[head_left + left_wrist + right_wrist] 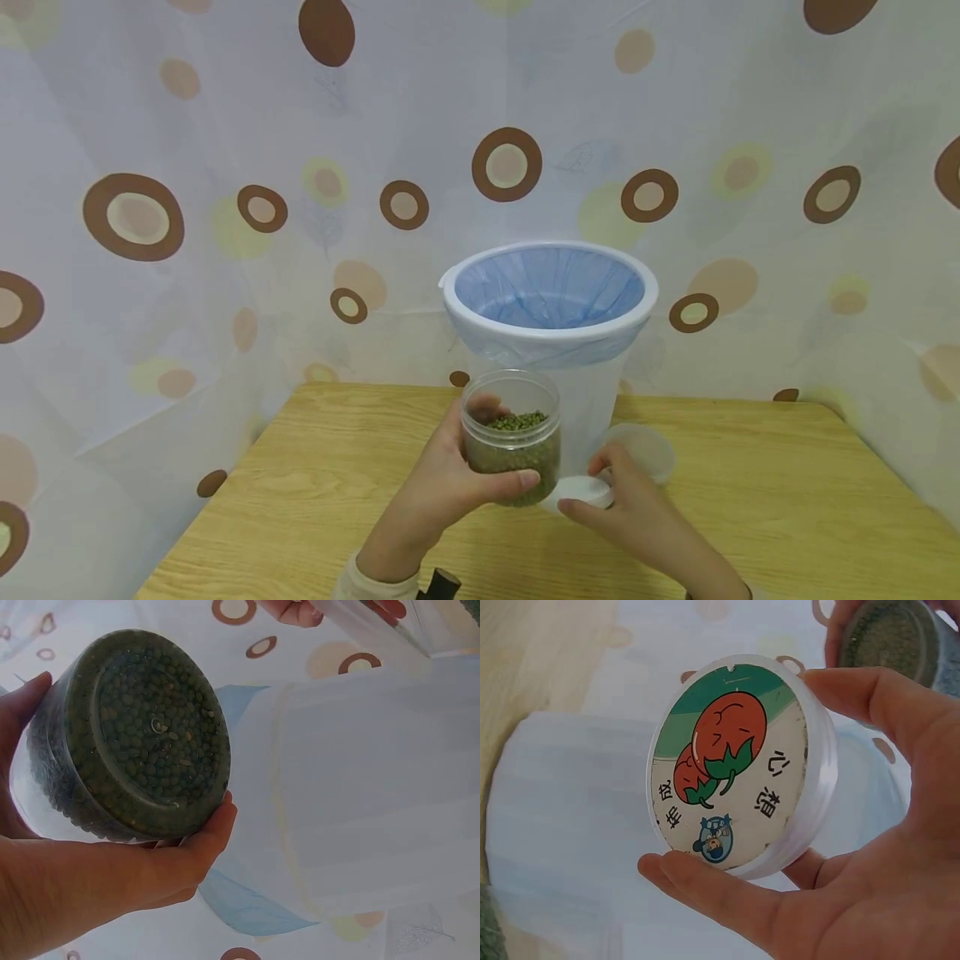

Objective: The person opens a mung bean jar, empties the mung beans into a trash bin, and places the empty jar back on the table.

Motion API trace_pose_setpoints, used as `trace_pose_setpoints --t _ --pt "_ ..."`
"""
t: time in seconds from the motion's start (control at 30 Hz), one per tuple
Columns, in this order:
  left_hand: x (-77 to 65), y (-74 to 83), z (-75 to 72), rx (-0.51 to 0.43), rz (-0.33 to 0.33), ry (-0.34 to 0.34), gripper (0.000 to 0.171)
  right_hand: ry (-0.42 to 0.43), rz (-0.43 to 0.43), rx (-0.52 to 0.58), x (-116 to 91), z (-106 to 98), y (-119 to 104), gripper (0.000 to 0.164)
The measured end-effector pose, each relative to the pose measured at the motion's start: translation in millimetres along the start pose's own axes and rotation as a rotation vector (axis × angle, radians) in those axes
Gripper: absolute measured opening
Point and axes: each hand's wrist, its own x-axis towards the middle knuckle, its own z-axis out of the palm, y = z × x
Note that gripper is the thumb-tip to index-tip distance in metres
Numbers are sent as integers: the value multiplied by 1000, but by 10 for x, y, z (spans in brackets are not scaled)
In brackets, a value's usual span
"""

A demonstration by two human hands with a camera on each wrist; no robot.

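In the head view my left hand (450, 479) grips a clear plastic jar (517, 467) without a lid, partly filled with small green beans (521, 422). The left wrist view shows the jar's base (157, 735), beans pressed against it, fingers and thumb round the wall. To the right, my right hand (630, 512) pinches a round white lid (588, 492) by its edge, thumb on one side and fingers on the other. Its printed face (727, 765), with two red fruits and dark characters, shows in the right wrist view. Lid and jar are apart.
A white bin (551, 392) lined with a blue bag (551, 287) stands behind both hands on the wooden table (337, 467). Behind the right hand is a translucent round object (648, 450), partly hidden. A patterned sheet (435, 92) hangs at the back.
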Motion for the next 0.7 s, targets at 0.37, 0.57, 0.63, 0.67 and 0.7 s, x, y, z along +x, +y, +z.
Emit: trace_pose_setpoints --t 0.37,0.57,0.63,0.67,0.7 --pt "7 12 -12 12 15 -2 61 -84 -129 -47 92 98 168 47" --pt "-1 18 -7 14 12 5 61 -96 -131 -86 121 176 257 49" --pt "0 20 -9 14 7 6 61 -105 -123 -111 130 199 285 50" --pt "0 20 -11 15 7 7 60 -113 -113 -120 134 211 300 50" --pt "2 20 -12 14 7 7 60 -121 -110 -128 141 222 316 50"
